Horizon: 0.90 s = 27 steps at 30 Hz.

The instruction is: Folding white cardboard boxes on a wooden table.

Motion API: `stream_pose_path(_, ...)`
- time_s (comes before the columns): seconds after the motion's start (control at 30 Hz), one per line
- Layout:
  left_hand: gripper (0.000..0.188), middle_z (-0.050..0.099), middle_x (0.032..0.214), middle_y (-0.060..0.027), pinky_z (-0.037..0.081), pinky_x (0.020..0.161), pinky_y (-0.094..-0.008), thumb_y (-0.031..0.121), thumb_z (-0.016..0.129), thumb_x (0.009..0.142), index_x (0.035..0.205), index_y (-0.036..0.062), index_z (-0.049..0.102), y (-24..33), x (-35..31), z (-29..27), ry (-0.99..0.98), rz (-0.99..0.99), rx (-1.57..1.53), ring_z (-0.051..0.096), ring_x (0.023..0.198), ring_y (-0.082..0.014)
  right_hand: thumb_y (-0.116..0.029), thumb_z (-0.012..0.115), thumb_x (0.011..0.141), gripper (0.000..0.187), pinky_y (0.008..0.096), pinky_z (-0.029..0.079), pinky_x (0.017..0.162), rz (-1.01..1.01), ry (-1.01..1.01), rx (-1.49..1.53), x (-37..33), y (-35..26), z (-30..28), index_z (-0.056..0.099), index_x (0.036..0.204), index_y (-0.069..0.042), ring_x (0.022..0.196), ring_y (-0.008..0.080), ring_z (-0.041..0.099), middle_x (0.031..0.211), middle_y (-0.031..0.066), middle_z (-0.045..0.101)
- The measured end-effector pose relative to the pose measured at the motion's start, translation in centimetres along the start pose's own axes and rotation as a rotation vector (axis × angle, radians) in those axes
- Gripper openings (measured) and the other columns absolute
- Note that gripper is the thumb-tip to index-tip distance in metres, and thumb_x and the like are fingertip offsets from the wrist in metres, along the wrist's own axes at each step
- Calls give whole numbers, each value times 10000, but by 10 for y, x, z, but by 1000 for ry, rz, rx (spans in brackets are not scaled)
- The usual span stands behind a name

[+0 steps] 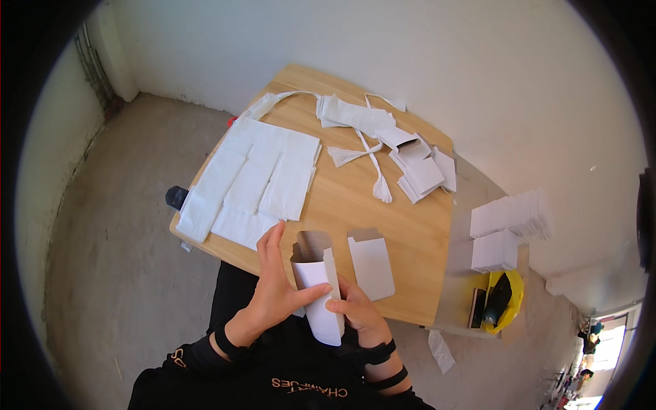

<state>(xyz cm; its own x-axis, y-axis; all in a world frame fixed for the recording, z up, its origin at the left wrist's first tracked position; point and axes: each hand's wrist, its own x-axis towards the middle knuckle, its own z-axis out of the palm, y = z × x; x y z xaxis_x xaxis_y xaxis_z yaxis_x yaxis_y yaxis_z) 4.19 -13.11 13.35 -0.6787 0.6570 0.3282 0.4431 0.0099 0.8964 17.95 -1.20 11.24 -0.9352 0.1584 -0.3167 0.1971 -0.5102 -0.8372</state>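
Observation:
A small white cardboard box (312, 277) is held up in front of me at the table's front edge. Its top stands open with the flaps raised, showing a grey inside. My left hand (277, 290) is at its left side, thumb pressed on the front face and fingers reaching up along the side. My right hand (357, 309) grips the lower right side, its thumb on the front and the other fingers mostly hidden behind. Just right of the box, a flat unfolded white carton (372, 265) lies on the table.
On the wooden table (372, 212) lie stacked white bags (273, 164) at left, white strips (362, 156) at the back and folded cartons (420, 171) at back right. Beyond the right edge are carton stacks (495, 249) and a yellow bag (514, 301). A white scrap (441, 352) hangs low.

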Motion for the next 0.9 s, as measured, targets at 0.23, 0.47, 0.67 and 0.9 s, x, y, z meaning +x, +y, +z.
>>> stream_pose_path(0.23,558,592,1094,-78,462,840,-290,208,722,810,1254,-4,457,3,7,2,-201,-547,-750,549,973,-127,-248,619,873,561,287,421,899,-94,101,132,2,6,4,412,1323,14,1054,144,517,1196,79,535)
stream_pose_path(0.47,234,641,958,-22,475,746,-233,143,559,930,1109,-8,573,-2,7,2,-169,-568,-838,573,843,-70,-271,568,930,407,269,445,828,-211,288,33,6,13,12,517,1215,15,965,124,548,1104,52,589)
stream_pose_path(0.67,274,643,912,-33,478,670,-234,197,604,907,1075,-19,587,5,10,-1,-186,-424,-589,569,793,-67,-247,584,916,371,286,456,807,-276,387,-367,6,1,24,547,1175,17,953,144,569,1065,80,621)
stream_pose_path(0.9,304,637,880,-20,467,669,-228,240,602,913,1071,-19,587,-2,9,-4,-206,-456,-513,565,775,-70,-211,613,888,339,315,463,807,-342,557,-516,8,-3,46,573,1118,34,937,185,598,1021,122,644)
